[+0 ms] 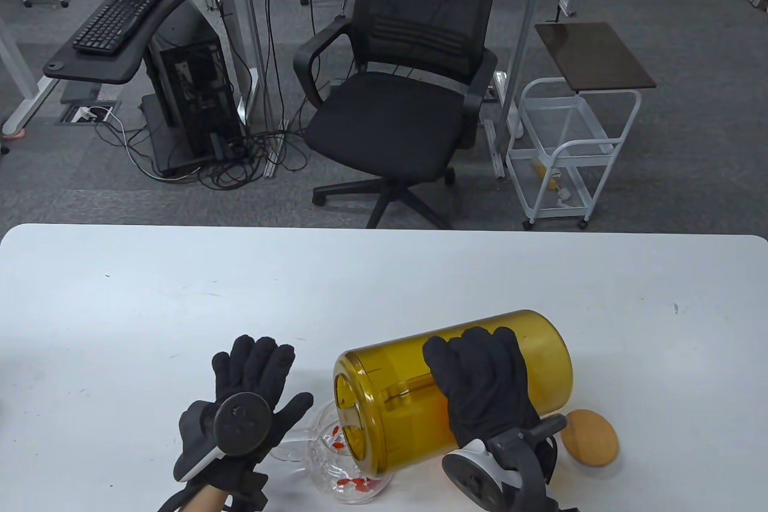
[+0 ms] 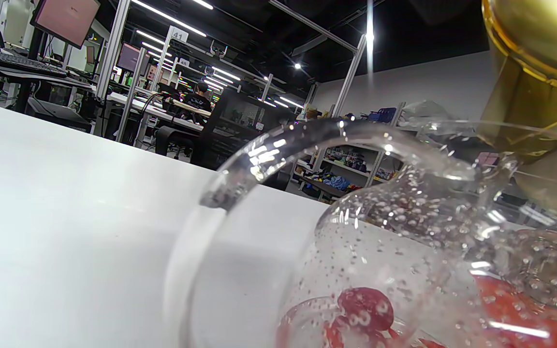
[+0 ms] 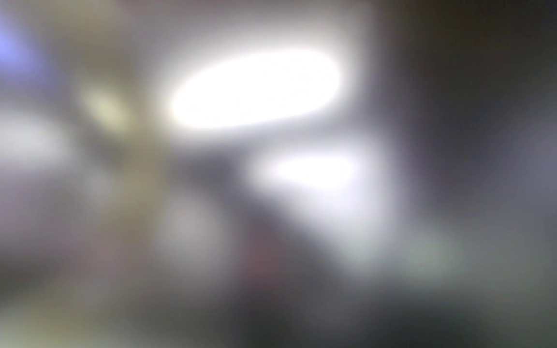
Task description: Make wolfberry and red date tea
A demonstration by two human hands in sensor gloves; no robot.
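My right hand (image 1: 480, 374) grips a large amber plastic pitcher (image 1: 549, 350) and holds it tipped on its side, mouth to the left over a clear glass pot (image 1: 327, 464). The pot holds red dates and wolfberries (image 1: 354, 483) and stands at the table's front edge. My left hand (image 1: 261, 383) lies open with fingers spread, just left of the pot, above its glass handle (image 1: 288, 446). In the left wrist view the handle (image 2: 307, 133), a red date (image 2: 365, 309) and the pitcher's rim (image 2: 535, 72) show close up. The right wrist view is a blur.
A round wooden lid (image 1: 591, 437) lies on the white table (image 1: 180, 296) right of my right hand. Beyond the far edge stand a black office chair (image 1: 396, 116) and a white trolley (image 1: 570, 158).
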